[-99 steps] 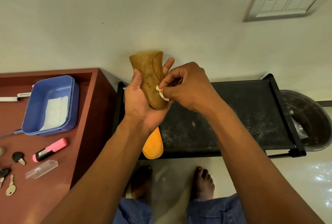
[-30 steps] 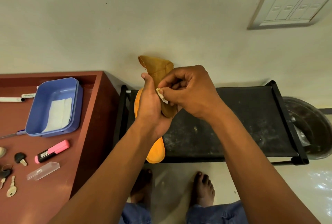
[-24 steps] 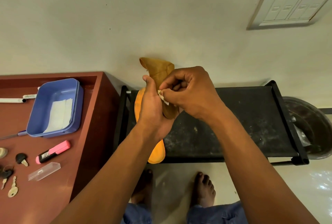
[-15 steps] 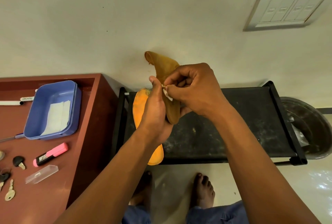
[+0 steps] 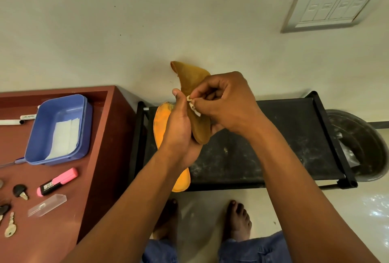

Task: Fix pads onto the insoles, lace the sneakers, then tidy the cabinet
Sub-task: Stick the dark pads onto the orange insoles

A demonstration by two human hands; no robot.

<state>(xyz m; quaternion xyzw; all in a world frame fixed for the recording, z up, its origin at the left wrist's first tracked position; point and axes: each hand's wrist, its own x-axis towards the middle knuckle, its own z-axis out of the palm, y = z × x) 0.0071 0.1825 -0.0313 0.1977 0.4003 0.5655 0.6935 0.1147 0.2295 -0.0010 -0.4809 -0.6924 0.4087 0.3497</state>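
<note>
While the left hand [image 5: 179, 128] grips the brown insole [image 5: 196, 98] upright above the black rack [image 5: 273, 146], the right hand [image 5: 227, 102] pinches a white pad [image 5: 192, 108] against it. An orange insole [image 5: 161, 123] lies on the rack.

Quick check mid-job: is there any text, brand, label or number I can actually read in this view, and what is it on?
Nothing can be read here.
pink highlighter: black label with white print, too small to read.
white marker: grey printing on the barrel, blurred.
brown insole in the left hand: no print visible.
white pad pinched by the right hand: blank.
wall switch plate: no markings.
</note>
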